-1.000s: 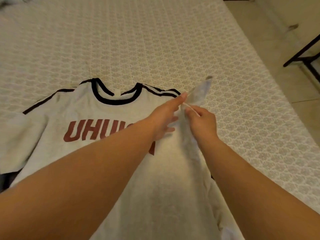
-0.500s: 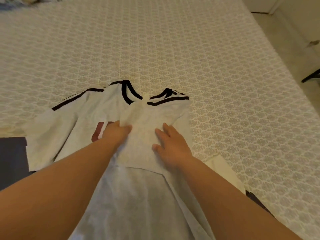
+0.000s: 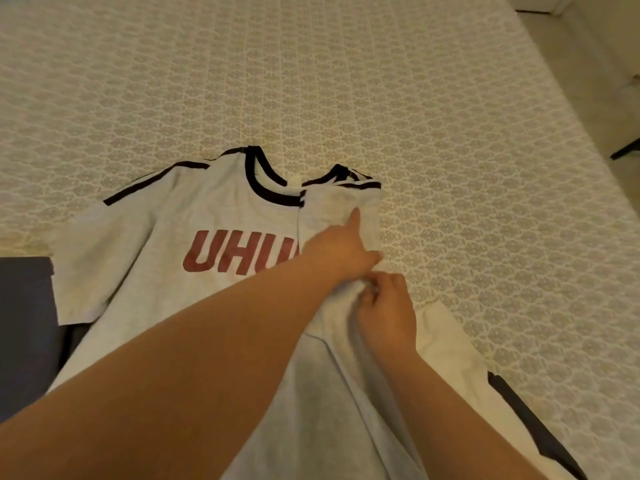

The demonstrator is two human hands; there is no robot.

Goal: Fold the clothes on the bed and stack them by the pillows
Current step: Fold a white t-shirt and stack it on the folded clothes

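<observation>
Folded sleeve (image 3: 341,216) under pointing left hand (image 3: 341,252), right hand (image 3: 386,306) pinching T-shirt (image 3: 145,237) edge toward bed (image 3: 346,81) side.

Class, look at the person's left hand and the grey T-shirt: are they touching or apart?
Touching. The head view shows the left hand lying on the T-shirt, its forefinger pressed flat on the folded-in sleeve, no gap visible.

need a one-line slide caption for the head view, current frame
Left hand presses the folded-in sleeve of a grey T-shirt while right hand pinches its side edge on the bed.
</observation>
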